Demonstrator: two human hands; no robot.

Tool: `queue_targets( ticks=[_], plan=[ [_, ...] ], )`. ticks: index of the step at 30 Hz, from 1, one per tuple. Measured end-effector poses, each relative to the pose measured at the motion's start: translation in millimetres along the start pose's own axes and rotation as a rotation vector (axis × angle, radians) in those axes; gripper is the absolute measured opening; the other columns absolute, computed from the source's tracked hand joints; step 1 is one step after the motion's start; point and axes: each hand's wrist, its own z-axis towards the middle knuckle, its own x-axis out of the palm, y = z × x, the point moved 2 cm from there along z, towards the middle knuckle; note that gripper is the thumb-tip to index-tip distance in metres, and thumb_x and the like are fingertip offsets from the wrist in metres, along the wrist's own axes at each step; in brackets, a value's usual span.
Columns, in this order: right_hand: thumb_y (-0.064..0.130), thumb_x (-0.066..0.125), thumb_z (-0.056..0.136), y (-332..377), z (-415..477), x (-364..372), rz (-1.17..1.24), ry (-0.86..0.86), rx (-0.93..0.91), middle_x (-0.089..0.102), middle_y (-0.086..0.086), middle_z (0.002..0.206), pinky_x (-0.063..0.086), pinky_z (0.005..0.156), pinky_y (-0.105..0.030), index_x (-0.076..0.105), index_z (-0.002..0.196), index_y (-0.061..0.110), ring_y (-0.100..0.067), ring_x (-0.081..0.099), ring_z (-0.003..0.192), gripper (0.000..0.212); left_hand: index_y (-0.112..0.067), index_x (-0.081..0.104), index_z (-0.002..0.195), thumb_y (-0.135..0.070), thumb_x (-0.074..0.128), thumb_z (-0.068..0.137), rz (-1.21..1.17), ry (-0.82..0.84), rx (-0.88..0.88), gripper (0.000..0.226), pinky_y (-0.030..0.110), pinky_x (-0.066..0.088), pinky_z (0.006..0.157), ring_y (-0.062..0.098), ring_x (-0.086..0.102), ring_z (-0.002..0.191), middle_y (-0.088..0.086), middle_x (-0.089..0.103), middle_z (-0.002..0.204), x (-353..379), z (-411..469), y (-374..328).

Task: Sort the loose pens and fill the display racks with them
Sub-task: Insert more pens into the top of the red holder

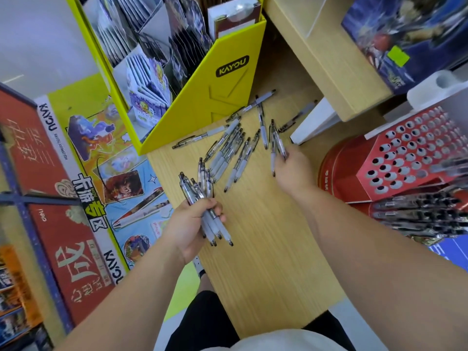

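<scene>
Head view: left hand [190, 224] curls its fingers round a bundle of pens [200, 188], perhaps six or seven through the blur, tips all one way, likely so they slot in together. Beyond those fingers about fifteen loose pens [228, 150] lie scattered on the wooden shelf [266, 249]. Right hand [295, 171] pinches a pair of pens [278, 145] at its fingertips. One red display rack [405, 148], holes mostly empty, stands just right of them.

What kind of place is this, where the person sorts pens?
Most likely a stationery or toy shop: a red display rack with rows of pen holes, a yellow Kayou box full of card packs, and loose pens spread on a wooden shelf.
</scene>
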Motion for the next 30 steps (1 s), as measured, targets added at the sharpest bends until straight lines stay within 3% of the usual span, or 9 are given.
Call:
queue_targets(
  ticks=[3, 6, 10, 14, 18, 23, 26, 30],
  plan=[
    [0.034, 0.048, 0.100, 0, 17, 6, -0.168, -0.017, 0.020, 0.062, -0.007, 0.082, 0.043, 0.059, -0.032, 0.059, 0.096, 0.011, -0.031, 0.061, 0.076, 0.026, -0.005, 0.059, 0.093, -0.005, 0.056, 0.098, -0.038, -0.012, 0.009, 0.007, 0.033, 0.052, 0.060, 0.027, 0.055, 0.063, 0.012, 0.054, 0.073, 1, -1, -1],
    [0.044, 0.055, 0.097, -1, 20, 9, -0.270, -0.027, 0.009, 0.063, -0.005, 0.076, 0.039, 0.051, -0.027, 0.062, 0.085, 0.012, -0.027, 0.063, 0.069, 0.034, 0.000, 0.065, 0.112, -0.005, 0.056, 0.098, -0.063, -0.039, 0.007, 0.017, 0.030, 0.054, 0.061, 0.025, 0.056, 0.064, 0.012, 0.057, 0.072, 3, -3, 0],
    [0.041, 0.059, 0.096, -1, 14, 9, -0.297, -0.008, 0.028, 0.064, -0.005, 0.074, 0.036, 0.048, -0.026, 0.063, 0.082, 0.012, -0.026, 0.064, 0.068, 0.032, 0.000, 0.065, 0.113, -0.007, 0.059, 0.098, -0.044, -0.059, -0.005, 0.017, 0.031, 0.056, 0.063, 0.025, 0.060, 0.066, 0.012, 0.060, 0.074, 5, -5, 3],
    [0.041, 0.057, 0.097, -16, -15, 9, -0.232, 0.093, 0.016, 0.066, -0.005, 0.069, 0.042, 0.051, -0.029, 0.063, 0.075, 0.015, -0.027, 0.065, 0.064, 0.035, -0.001, 0.065, 0.113, -0.007, 0.061, 0.098, -0.022, -0.073, -0.017, 0.017, 0.034, 0.058, 0.067, 0.026, 0.063, 0.068, 0.011, 0.063, 0.074, 9, -9, 9],
    [0.040, 0.062, 0.096, -44, -66, 3, -0.013, 0.167, -0.035, 0.052, 0.003, 0.052, 0.033, 0.050, -0.030, 0.053, 0.059, 0.018, -0.015, 0.047, 0.047, 0.045, 0.001, 0.065, 0.118, -0.008, 0.064, 0.096, 0.015, -0.087, -0.061, 0.024, 0.037, 0.058, 0.072, 0.027, 0.067, 0.072, 0.012, 0.067, 0.078, 19, -16, 19],
    [0.036, 0.066, 0.094, -51, -120, -23, 0.281, 0.332, -0.104, 0.051, 0.004, 0.057, 0.034, 0.056, -0.030, 0.059, 0.067, 0.015, -0.010, 0.042, 0.052, 0.036, 0.003, 0.063, 0.122, -0.010, 0.066, 0.095, 0.043, -0.086, -0.077, 0.031, 0.040, 0.057, 0.076, 0.028, 0.071, 0.078, 0.016, 0.073, 0.092, 43, -36, 33],
    [0.034, 0.067, 0.094, -46, -139, -43, 0.259, 0.458, -0.198, 0.044, 0.012, 0.054, 0.031, 0.055, -0.029, 0.055, 0.065, 0.020, -0.007, 0.037, 0.051, 0.035, 0.005, 0.062, 0.124, -0.016, 0.069, 0.094, 0.095, -0.082, -0.053, 0.037, 0.043, 0.056, 0.085, 0.028, 0.074, 0.087, 0.016, 0.076, 0.104, 62, -55, 41],
    [0.037, 0.066, 0.095, -39, -153, -72, 0.147, 0.585, -0.341, 0.050, -0.001, 0.057, 0.031, 0.053, -0.029, 0.057, 0.065, 0.017, -0.009, 0.038, 0.050, 0.037, 0.004, 0.061, 0.130, -0.024, 0.079, 0.080, -0.001, -0.044, -0.020, 0.060, 0.048, 0.054, 0.098, 0.036, 0.071, 0.108, 0.021, 0.072, 0.119, 87, -86, 49]
  ],
)
